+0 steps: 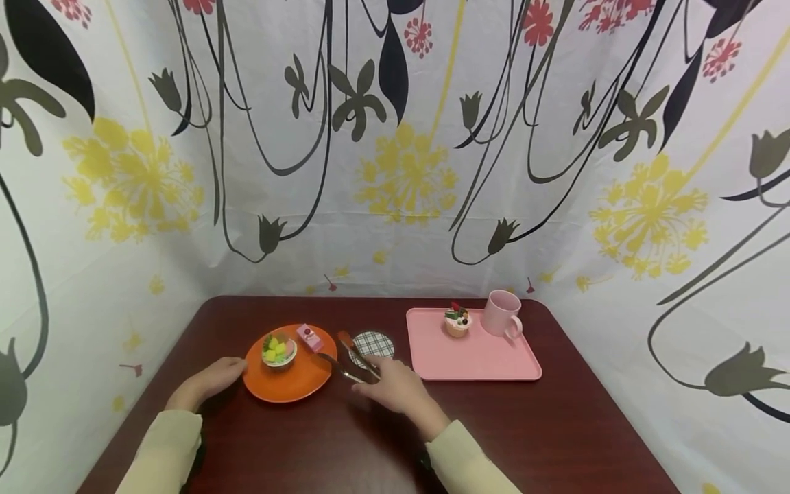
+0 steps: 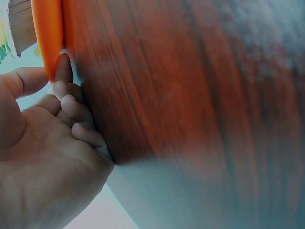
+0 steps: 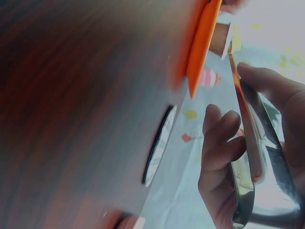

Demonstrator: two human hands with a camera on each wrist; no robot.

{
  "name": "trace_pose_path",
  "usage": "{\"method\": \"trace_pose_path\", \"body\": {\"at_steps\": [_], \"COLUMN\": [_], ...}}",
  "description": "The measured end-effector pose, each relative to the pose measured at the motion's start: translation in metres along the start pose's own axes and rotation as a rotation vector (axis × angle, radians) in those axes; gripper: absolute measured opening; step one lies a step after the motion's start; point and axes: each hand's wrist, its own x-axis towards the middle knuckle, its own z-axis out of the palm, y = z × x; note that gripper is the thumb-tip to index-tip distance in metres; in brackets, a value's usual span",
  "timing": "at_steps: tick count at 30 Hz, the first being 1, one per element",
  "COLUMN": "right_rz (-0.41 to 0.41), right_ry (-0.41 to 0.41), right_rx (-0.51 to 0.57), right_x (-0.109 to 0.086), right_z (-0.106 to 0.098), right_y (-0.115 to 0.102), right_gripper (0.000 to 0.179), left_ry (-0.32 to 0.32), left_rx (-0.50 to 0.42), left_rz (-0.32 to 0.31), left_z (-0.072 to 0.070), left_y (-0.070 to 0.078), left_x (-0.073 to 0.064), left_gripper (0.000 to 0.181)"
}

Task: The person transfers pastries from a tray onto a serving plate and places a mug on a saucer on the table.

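In the head view, the bottom edge cuts off 2 sleeves (image 1: 162, 449) and the table (image 1: 296, 446); the tongs (image 1: 361, 357) and right hand (image 1: 401, 391) hide part of the coaster (image 1: 376, 342). The left wrist view crops the plate (image 2: 47, 28). In the right wrist view, 1 pink patch (image 3: 232, 5) is too blurred to tell.

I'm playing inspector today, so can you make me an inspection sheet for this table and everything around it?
Surface: dark red-brown table with wood grain.
Job's things: tongs, arms spread; orange plate carrying a fruit cup and a pink cake slice.
Clutter: round checked coaster; pink tray bearing a cupcake and an upright pink mug.
Left hand: pinches the plate's rim.
Right hand: holds the tongs.
Cables: nothing seen.
Surroundings: pale cloth with a flower pattern behind the table and on both sides.
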Motion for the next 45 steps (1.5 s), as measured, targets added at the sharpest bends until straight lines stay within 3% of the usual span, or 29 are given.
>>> {"method": "trace_pose_path", "body": {"at_steps": [5, 12, 21, 26, 31, 38, 45], "right_rz": [0.011, 0.001, 0.003, 0.009, 0.047, 0.120, 0.162], "right_ry": [0.024, 0.035, 0.070, 0.093, 0.122, 0.115, 0.143], "right_rx": [-0.003, 0.050, 0.084, 0.099, 0.090, 0.091, 0.072], "right_x": [-0.004, -0.014, -0.023, -0.026, -0.032, -0.046, -0.055], "right_z": [-0.006, -0.018, -0.030, -0.041, -0.056, -0.066, -0.072], "right_y": [0.014, 0.020, 0.035, 0.048, 0.058, 0.070, 0.084], "right_gripper": [0.069, 0.067, 0.068, 0.068, 0.063, 0.061, 0.064], "left_ry": [-0.011, 0.013, 0.009, -0.002, 0.016, -0.023, -0.011], "left_rx": [0.019, -0.003, 0.020, -0.003, -0.029, -0.026, 0.002], "left_rz": [-0.004, 0.000, 0.003, 0.029, 0.054, 0.083, 0.035], "left_z": [-0.002, 0.001, 0.000, -0.002, -0.003, -0.002, 0.000], "left_y": [-0.005, -0.006, -0.006, -0.008, -0.012, -0.024, -0.015], "left_x": [0.003, 0.001, 0.006, 0.007, 0.011, 0.016, 0.013], "left_gripper": [0.063, 0.034, 0.048, 0.036, 0.029, 0.031, 0.030]}}
